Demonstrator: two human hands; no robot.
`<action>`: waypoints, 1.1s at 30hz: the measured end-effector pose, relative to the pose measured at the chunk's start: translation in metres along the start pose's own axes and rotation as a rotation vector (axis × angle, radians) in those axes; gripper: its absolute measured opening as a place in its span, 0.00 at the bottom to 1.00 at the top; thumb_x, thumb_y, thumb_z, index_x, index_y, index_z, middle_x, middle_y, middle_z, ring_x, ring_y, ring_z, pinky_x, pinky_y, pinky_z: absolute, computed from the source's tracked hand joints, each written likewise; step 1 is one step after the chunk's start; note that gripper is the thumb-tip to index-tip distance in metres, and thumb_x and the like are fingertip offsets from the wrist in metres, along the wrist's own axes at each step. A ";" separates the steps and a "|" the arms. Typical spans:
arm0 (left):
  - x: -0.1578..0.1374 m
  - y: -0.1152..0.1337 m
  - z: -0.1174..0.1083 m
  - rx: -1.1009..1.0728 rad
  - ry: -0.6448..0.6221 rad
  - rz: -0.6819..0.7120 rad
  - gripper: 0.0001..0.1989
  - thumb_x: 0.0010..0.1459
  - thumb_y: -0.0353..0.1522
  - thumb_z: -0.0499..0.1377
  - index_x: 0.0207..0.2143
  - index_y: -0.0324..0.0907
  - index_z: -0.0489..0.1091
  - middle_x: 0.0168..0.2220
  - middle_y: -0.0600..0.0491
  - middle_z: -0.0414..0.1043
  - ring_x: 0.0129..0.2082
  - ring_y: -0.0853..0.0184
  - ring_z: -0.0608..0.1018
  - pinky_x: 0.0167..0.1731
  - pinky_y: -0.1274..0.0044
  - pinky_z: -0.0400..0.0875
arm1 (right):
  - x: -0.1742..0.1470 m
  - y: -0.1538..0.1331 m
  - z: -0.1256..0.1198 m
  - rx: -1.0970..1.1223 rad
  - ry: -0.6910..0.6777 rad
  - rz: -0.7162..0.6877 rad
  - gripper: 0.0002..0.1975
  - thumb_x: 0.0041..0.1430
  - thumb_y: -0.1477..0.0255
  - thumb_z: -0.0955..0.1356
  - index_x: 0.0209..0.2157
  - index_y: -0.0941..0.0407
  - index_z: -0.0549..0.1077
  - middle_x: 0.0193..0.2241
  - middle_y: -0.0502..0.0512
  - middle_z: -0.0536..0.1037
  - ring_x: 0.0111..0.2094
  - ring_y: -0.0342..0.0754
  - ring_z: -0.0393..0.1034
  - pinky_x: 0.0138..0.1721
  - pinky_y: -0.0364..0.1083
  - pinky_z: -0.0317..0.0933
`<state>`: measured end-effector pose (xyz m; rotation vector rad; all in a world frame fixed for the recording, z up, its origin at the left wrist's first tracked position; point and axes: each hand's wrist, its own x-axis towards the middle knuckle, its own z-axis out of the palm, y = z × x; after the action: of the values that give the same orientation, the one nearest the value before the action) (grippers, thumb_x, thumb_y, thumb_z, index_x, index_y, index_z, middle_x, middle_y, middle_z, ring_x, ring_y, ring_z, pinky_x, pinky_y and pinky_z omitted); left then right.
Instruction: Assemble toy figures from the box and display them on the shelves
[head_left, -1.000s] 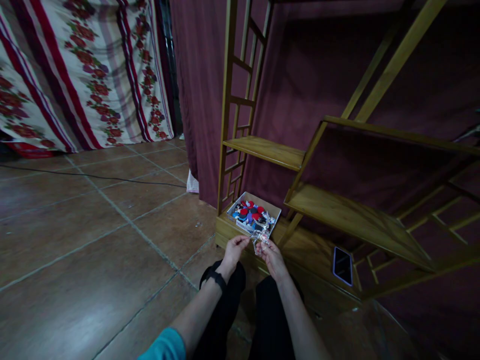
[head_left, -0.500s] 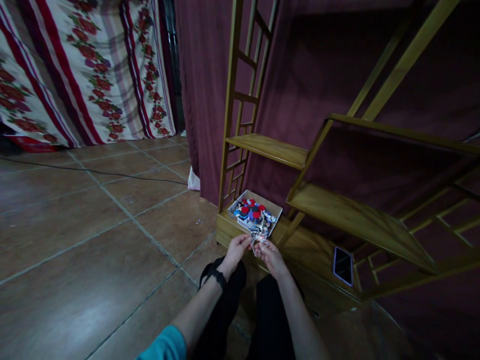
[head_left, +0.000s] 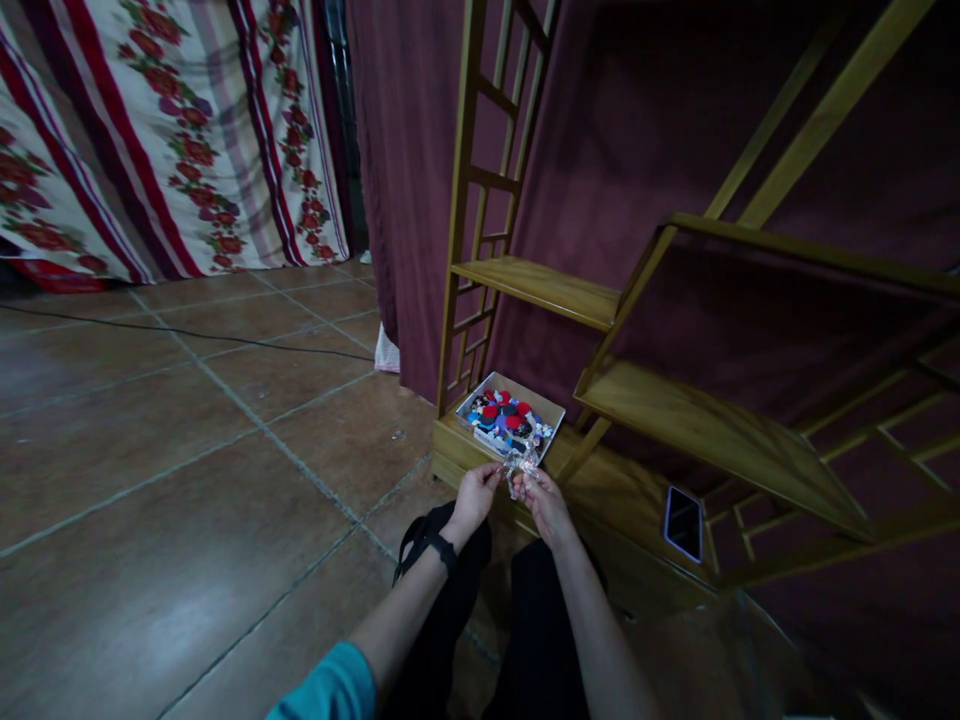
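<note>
A small crinkled clear plastic wrapper (head_left: 520,464) is stretched between my two hands, just in front of the box. My left hand (head_left: 478,492) pinches its left side; my right hand (head_left: 543,502) grips the right side. Something pale or pinkish seems to be inside the wrapper, too small to make out. Right behind them, a shallow open box (head_left: 553,412) holds many small pieces in red, black, blue, purple and white.
The box stands on the low base of a wooden shelf unit (head_left: 637,500). A tablet or phone with a purple edge (head_left: 683,523) lies to the right. Shelf boards (head_left: 544,288) jut out above. A black cable (head_left: 187,332) crosses the tiled floor (head_left: 225,470) at left.
The wrapper has shifted slightly and looks more spread out between my fingers. My right hand has turned a little. The camera view has moved slightly.
</note>
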<state>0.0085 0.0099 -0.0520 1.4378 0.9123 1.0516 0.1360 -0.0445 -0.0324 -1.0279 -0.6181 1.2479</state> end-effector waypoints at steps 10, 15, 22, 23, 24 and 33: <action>-0.014 0.014 0.000 0.337 0.210 0.101 0.12 0.54 0.33 0.53 0.39 0.40 0.70 0.39 0.48 0.73 0.39 0.65 0.74 0.41 0.73 0.67 | 0.000 -0.001 -0.004 0.008 0.068 -0.061 0.13 0.42 0.66 0.72 0.31 0.56 0.72 0.26 0.50 0.75 0.25 0.40 0.68 0.30 0.41 0.65; -0.017 0.019 0.001 0.221 0.111 0.101 0.12 0.53 0.37 0.54 0.35 0.40 0.72 0.34 0.49 0.74 0.35 0.66 0.74 0.37 0.75 0.67 | 0.003 0.003 -0.004 -0.052 0.059 -0.083 0.13 0.42 0.66 0.72 0.31 0.56 0.73 0.25 0.50 0.75 0.25 0.40 0.68 0.29 0.41 0.64; -0.011 0.015 0.006 -0.086 -0.009 -0.021 0.16 0.46 0.38 0.60 0.36 0.36 0.70 0.23 0.54 0.72 0.23 0.71 0.73 0.26 0.80 0.66 | 0.005 0.005 -0.002 -0.069 0.038 -0.047 0.14 0.40 0.67 0.73 0.31 0.57 0.73 0.25 0.50 0.76 0.25 0.40 0.68 0.29 0.40 0.64; -0.011 0.014 0.006 -0.098 -0.006 -0.028 0.16 0.45 0.37 0.61 0.36 0.36 0.70 0.22 0.55 0.71 0.22 0.71 0.72 0.25 0.80 0.66 | 0.005 0.005 -0.002 -0.075 0.028 -0.043 0.14 0.40 0.67 0.73 0.31 0.57 0.73 0.25 0.50 0.76 0.25 0.40 0.68 0.29 0.40 0.64; -0.011 0.014 0.006 -0.099 0.000 -0.030 0.16 0.45 0.37 0.61 0.35 0.36 0.69 0.22 0.55 0.71 0.22 0.72 0.72 0.25 0.80 0.65 | 0.005 0.005 -0.002 -0.078 0.019 -0.042 0.14 0.40 0.67 0.73 0.32 0.57 0.73 0.25 0.50 0.76 0.25 0.41 0.68 0.29 0.41 0.64; -0.019 0.028 0.006 0.193 0.153 0.000 0.12 0.48 0.33 0.58 0.37 0.41 0.70 0.27 0.54 0.72 0.27 0.70 0.73 0.30 0.79 0.66 | 0.004 0.008 -0.004 -0.085 -0.025 -0.003 0.17 0.38 0.68 0.74 0.34 0.56 0.72 0.32 0.54 0.76 0.32 0.45 0.71 0.36 0.46 0.67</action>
<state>0.0077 -0.0136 -0.0268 1.5299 1.1501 1.1090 0.1363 -0.0421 -0.0416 -1.0825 -0.6969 1.2422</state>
